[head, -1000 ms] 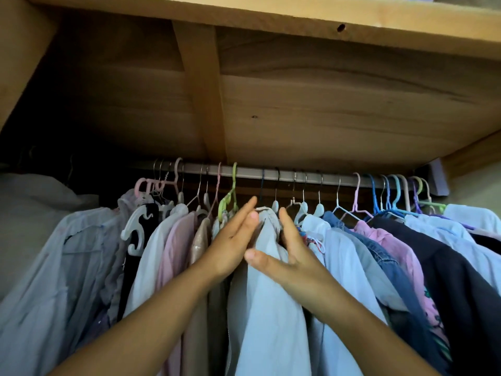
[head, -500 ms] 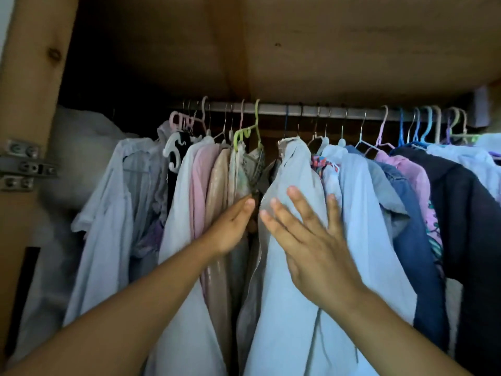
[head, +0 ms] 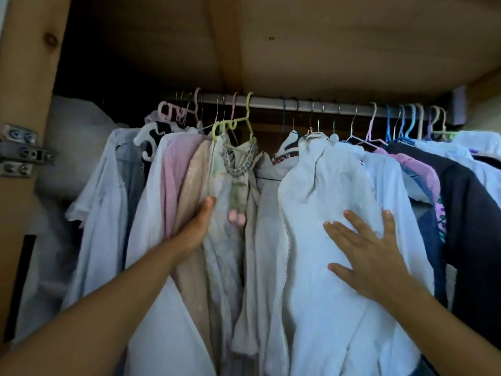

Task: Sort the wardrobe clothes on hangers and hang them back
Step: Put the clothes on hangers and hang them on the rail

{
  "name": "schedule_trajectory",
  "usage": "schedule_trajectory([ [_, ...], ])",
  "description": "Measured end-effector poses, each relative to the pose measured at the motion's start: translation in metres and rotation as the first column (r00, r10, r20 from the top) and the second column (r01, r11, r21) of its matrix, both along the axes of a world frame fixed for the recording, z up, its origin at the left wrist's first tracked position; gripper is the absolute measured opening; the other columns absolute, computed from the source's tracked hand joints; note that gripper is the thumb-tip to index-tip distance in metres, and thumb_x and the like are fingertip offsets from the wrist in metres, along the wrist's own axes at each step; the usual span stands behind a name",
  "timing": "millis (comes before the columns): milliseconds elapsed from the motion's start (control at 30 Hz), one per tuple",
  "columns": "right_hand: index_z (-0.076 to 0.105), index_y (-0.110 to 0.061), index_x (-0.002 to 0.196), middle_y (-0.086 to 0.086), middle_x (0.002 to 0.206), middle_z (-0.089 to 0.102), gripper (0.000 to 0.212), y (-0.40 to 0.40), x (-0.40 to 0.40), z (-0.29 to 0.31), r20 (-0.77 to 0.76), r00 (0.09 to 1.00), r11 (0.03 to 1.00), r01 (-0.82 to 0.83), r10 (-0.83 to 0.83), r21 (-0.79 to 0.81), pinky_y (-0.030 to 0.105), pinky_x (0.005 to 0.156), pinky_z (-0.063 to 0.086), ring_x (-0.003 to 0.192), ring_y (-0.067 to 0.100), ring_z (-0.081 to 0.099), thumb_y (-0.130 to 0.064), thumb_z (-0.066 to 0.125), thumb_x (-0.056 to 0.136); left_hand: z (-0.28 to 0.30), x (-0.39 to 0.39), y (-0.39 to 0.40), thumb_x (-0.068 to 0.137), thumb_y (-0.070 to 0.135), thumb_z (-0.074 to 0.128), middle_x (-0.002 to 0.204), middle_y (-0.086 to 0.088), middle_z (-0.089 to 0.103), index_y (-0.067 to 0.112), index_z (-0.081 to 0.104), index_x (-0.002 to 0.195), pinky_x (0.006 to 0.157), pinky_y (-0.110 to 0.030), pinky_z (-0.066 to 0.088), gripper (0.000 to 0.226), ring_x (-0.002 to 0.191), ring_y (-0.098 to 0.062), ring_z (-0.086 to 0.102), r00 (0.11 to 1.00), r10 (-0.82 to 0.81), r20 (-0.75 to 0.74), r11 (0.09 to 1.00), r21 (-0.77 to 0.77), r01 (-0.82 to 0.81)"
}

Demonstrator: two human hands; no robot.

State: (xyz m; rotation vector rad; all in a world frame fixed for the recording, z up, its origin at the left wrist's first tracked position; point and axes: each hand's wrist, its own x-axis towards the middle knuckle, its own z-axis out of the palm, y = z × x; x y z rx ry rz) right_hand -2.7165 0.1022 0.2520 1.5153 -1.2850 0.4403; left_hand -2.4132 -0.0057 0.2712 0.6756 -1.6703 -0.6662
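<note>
Clothes hang packed on a metal rail (head: pixel 306 106) inside a wooden wardrobe. My left hand (head: pixel 195 226) lies flat against a beige garment (head: pixel 189 191), pressing the left bunch leftward. With fingers spread, my right hand (head: pixel 371 253) presses on a white zip jacket (head: pixel 320 202), holding it to the right. Between the hands a pale embroidered dress (head: pixel 233 180) with pink pom-poms hangs on a yellow-green hanger (head: pixel 245 120), next to a grey-white garment (head: pixel 267 213).
White, pink and grey shirts (head: pixel 108 185) fill the left end; a denim piece, a pink top and a dark jacket (head: pixel 471 213) fill the right. The wardrobe's wooden frame with a metal hinge (head: pixel 19 151) stands at the left. A shelf board runs overhead.
My hands have moved apart, the left pushing clothes left and the right pushing the white jacket right, which opens a gap showing the embroidered dress. The view has dropped lower.
</note>
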Motion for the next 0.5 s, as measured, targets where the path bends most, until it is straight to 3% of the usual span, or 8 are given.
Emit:
schedule_trajectory([
  [100,0.046,-0.017,0.131,0.004,0.119,0.066,0.069,-0.006,-0.007,-0.002,-0.002,1.0,0.999,0.026,-0.026,-0.043,0.063,0.109,0.002,0.128,0.023,0.038,-0.05,0.043,0.07,-0.003,0.024,-0.007,0.082,0.061,0.011,0.153,0.008,0.023,0.02,0.028,0.147,0.111,-0.018,0.014,0.078,0.139,-0.007,0.02,0.997,0.034,0.067,0.999,0.005,-0.035],
  [233,0.044,-0.019,0.134,0.005,0.12,0.065,0.08,-0.011,-0.005,-0.006,0.015,1.0,0.996,0.009,-0.008,-0.086,0.062,0.109,0.0,0.129,0.024,0.038,-0.043,0.061,0.06,-0.007,0.036,-0.012,0.095,0.055,0.01,0.155,0.007,0.016,0.016,0.026,0.147,0.106,-0.012,0.006,0.067,0.131,0.004,0.014,0.97,0.094,0.226,0.995,-0.039,-0.087],
  [300,0.044,-0.018,0.134,0.005,0.12,0.065,0.074,-0.011,0.0,-0.009,0.024,1.0,0.993,0.003,0.0,-0.122,0.062,0.109,-0.002,0.129,0.024,0.038,-0.044,0.055,0.066,-0.01,0.038,-0.018,0.073,0.087,0.007,0.149,0.013,0.012,0.018,0.024,0.147,0.108,-0.014,0.002,0.103,0.133,0.003,0.009,0.913,0.196,0.359,0.975,-0.169,-0.143],
  [367,0.047,-0.013,0.133,0.005,0.119,0.066,0.069,-0.014,0.009,-0.011,0.075,0.997,0.987,0.013,-0.001,-0.161,0.062,0.109,-0.006,0.129,0.025,0.039,-0.044,0.042,0.072,-0.016,0.042,-0.031,0.047,0.101,0.0,0.143,0.017,0.01,0.021,0.022,0.148,0.111,-0.017,-0.003,0.131,0.135,0.002,0.002,0.844,0.278,0.458,0.951,-0.253,-0.176],
  [500,0.057,-0.005,0.125,0.008,0.105,0.068,0.066,-0.021,0.045,-0.01,0.227,0.974,0.973,0.045,0.008,-0.228,0.059,0.109,-0.007,0.124,0.032,0.051,-0.048,0.04,0.078,-0.027,0.035,-0.027,0.054,0.098,-0.003,0.146,0.019,0.01,0.025,0.028,0.146,0.113,-0.021,-0.007,0.121,0.139,0.001,-0.008,0.777,0.367,0.512,0.895,-0.422,-0.144],
])
